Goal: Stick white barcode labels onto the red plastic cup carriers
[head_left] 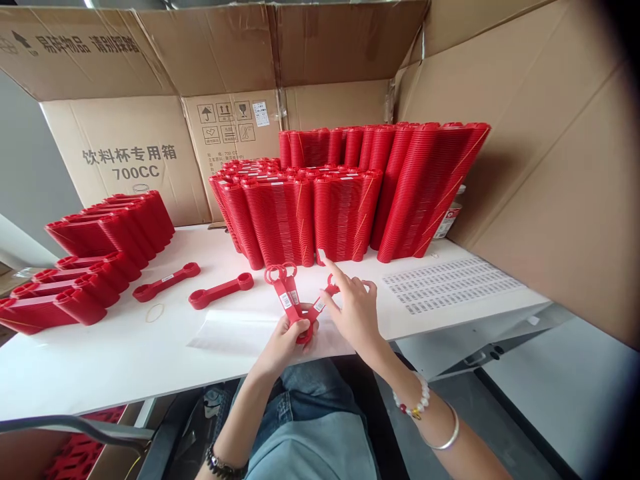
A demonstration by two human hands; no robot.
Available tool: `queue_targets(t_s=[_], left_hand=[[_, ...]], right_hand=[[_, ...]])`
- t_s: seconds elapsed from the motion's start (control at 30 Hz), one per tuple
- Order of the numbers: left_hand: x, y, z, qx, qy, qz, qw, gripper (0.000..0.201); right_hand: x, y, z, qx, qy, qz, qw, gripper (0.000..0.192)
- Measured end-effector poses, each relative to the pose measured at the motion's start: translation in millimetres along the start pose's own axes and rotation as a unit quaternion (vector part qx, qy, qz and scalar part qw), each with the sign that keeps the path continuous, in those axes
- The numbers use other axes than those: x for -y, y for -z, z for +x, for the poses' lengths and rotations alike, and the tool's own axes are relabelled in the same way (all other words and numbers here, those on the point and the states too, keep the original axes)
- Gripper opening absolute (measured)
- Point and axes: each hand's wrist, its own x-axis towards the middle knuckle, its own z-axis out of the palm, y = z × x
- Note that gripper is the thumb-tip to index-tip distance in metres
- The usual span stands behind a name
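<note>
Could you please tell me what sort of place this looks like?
Probably a small packing or labelling workstation: tall stacks of identical red plastic holders, a sheet of barcode stickers on the white table, and cardboard cartons behind.

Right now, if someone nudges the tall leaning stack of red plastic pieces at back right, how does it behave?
The tall leaning stack probably topples or fans out sideways: it tilts already and seems loose. Each piece looks thin, so likely light and stiff, like the red labelled pieces fanned in the left hand. On the smooth white table it would likely slide.

Glossy red plastic holders (295, 303), smooth white table (100, 353), matt brown cardboard boxes (525, 153), clear glossy film (230, 333).
</note>
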Motion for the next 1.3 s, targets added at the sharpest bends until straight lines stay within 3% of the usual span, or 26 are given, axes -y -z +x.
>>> queue_targets(t_s=[0.13,0.27,0.4,0.5,0.6,0.7,0.8,1.0,1.13,1.2,1.3], left_hand=[[4,2.9,0,0.004,-0.004,-0.004,1.000,0.025],[8,5.8,-1,0.009,-0.009,0.004,1.000,0.020],[5,4.3,-3,0.026,0.002,0.016,1.000,0.028],[2,0.7,-4,0.016,-0.007,0.042,0.999,0.031],[3,-2.2,-4,-0.002,-0.025,0.058,0.998,0.034],[6,-2.8,-5,0.002,-0.034,0.086,0.996,0.034],[6,-2.2,-6,0.003,-0.036,0.099,0.994,0.028],[5,-2.1,-3,-0.042,-0.020,0.033,0.998,0.027],[3,-0.7,0,-0.059,-0.015,-0.020,0.998,0.032],[0,0.1,0,-0.060,-0.010,-0.048,0.997,0.029],[-5,1.5,-1,-0.058,-0.002,-0.085,0.995,0.025]], right_hand=[[-1,-1,1,0.013,-0.019,0.020,1.000,0.050],[3,3,-2,0.034,0.005,0.013,0.999,0.065],[0,11,-1,0.019,-0.021,0.014,0.999,0.049],[-6,17,2,0.012,-0.005,0.087,0.996,0.043],[-10,21,2,-0.061,0.009,0.154,0.986,0.037],[-10,23,1,-0.155,0.018,0.122,0.980,0.025],[-7,25,0,-0.197,0.072,0.073,0.975,0.018],[5,24,-5,-0.228,0.154,0.033,0.961,0.052],[5,24,-6,-0.274,0.149,0.055,0.949,0.050],[1,24,-3,-0.265,0.108,0.078,0.955,0.046],[-5,22,1,-0.186,0.062,0.144,0.970,0.049]])
